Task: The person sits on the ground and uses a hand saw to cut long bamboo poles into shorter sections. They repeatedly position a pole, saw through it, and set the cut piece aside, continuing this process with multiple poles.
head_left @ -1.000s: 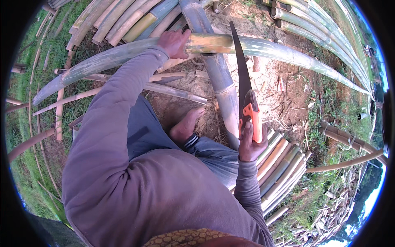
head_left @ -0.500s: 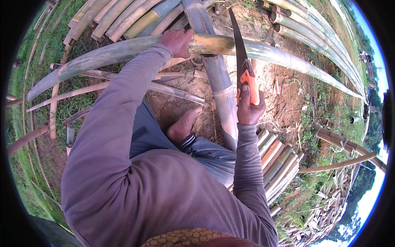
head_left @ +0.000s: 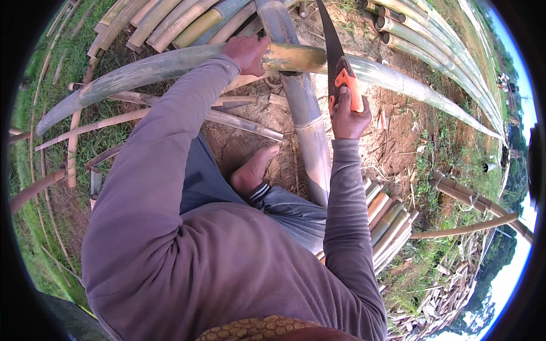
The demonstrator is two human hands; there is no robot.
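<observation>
A long green bamboo pole point(head_left: 392, 77) lies crosswise over a thicker grey-green bamboo support point(head_left: 304, 108). My left hand point(head_left: 248, 54) is closed around the pole, left of where the two cross. My right hand point(head_left: 350, 115) is wrapped round the orange handle of a handsaw point(head_left: 332, 42). The saw's dark blade stands across the pole, just right of the support, and points away from me. Whether its teeth have cut into the bamboo cannot be made out. My bare foot point(head_left: 255, 170) rests on the dirt below the pole.
Cut bamboo lengths point(head_left: 165, 25) are stacked at the far left, and long poles point(head_left: 421, 42) lie at the far right. A smaller stack of cut pieces point(head_left: 389, 221) sits beside my right forearm. Bamboo scraps point(head_left: 446, 292) heap up at the lower right. Split strips point(head_left: 244, 125) lie near my foot.
My right hand has pushed the saw forward, away from me, so its handle is now nearer the pole. My left hand keeps its hold on the pole.
</observation>
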